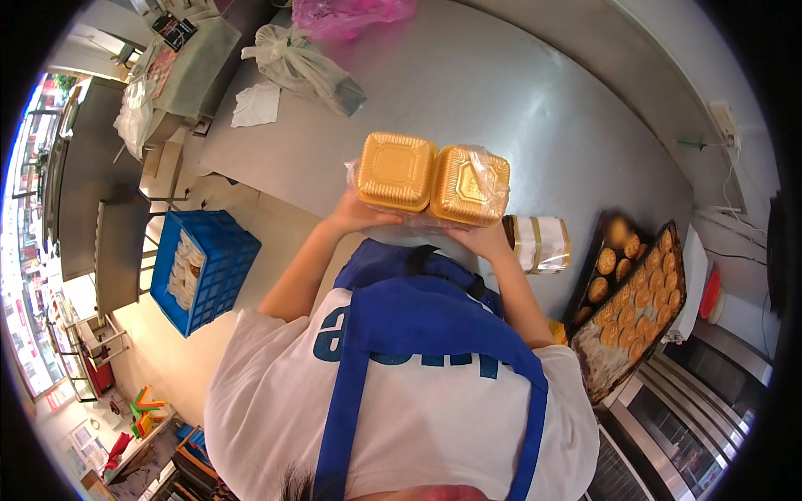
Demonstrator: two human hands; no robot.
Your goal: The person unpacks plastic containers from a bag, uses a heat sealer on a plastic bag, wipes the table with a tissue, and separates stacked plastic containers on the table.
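Gold trays (two, film-wrapped, side by side) are held above the steel table; left hand and right hand support only the near edge. Tipping forward could drop them.

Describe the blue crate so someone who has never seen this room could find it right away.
Start at the long steel table. Off its near left end, the blue crate sits on the floor. It is the only openwork plastic box there, holding pale flat pieces.
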